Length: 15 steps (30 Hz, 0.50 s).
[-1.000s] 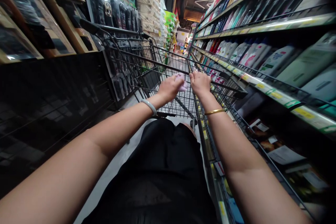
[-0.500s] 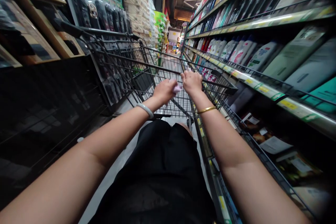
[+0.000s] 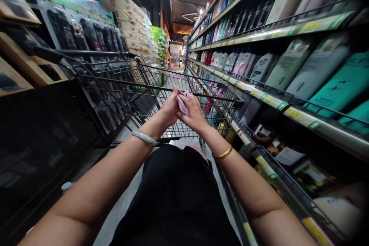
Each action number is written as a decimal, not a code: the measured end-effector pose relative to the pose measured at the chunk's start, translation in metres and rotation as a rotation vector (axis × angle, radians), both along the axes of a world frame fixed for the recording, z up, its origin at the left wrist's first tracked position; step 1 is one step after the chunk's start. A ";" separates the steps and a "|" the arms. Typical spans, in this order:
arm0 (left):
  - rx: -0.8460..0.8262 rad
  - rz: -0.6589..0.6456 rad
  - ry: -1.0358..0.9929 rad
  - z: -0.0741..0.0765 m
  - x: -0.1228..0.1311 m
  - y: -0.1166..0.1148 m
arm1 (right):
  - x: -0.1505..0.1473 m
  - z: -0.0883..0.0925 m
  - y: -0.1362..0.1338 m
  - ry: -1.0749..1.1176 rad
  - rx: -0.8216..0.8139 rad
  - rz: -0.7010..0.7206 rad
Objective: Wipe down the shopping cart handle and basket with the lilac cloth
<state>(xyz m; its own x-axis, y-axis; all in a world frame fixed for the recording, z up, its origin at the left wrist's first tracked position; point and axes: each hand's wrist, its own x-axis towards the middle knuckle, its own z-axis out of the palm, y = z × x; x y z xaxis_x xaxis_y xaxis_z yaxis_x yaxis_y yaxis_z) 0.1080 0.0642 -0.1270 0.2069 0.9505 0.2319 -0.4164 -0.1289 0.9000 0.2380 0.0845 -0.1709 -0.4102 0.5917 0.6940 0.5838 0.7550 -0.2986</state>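
Both hands meet over a small pale-lilac cloth (image 3: 183, 107), just above the near rim of a black wire shopping cart (image 3: 223, 99). My left hand (image 3: 169, 108) grips the cloth from the left, thumb side up. From the right, my right hand (image 3: 192, 110) closes its bent fingers over the same cloth, partly covering it. A pale bangle (image 3: 143, 137) circles my left wrist and a gold-coloured one (image 3: 224, 153) my right. Under the hands, the cart's wire mesh shows the floor through it.
Shelves with price rails (image 3: 302, 117) and rows of bottles (image 3: 291, 63) line the right, close to the cart. Packaged dark items (image 3: 98, 34) hang on the left beside a black cabinet (image 3: 37, 134). Stacked pale packs (image 3: 129, 27) stand farther along the aisle.
My right hand has let go of the cart's rim and moved left onto the cloth in my left hand. The view has shifted slightly to the right.
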 end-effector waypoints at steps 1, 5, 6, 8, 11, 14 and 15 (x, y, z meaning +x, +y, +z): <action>0.041 0.048 0.136 0.005 -0.003 -0.002 | 0.005 0.006 0.001 0.008 0.010 -0.016; 0.356 0.513 0.757 0.033 -0.012 0.001 | 0.021 0.049 0.010 -0.024 0.081 -0.173; 0.446 0.653 0.881 0.039 -0.013 0.005 | 0.022 0.059 0.013 -0.049 0.101 -0.216; 0.603 0.870 1.108 0.048 -0.014 0.014 | 0.021 0.076 0.020 -0.136 0.099 -0.256; 0.710 0.940 1.486 0.047 -0.013 0.033 | 0.023 0.093 0.039 -0.287 -0.007 -0.178; 0.727 0.859 1.693 0.033 -0.015 0.047 | 0.036 0.108 0.062 -0.311 -0.253 -0.140; 0.745 0.860 1.712 0.029 -0.016 0.050 | 0.042 0.112 0.070 -0.318 -0.356 -0.178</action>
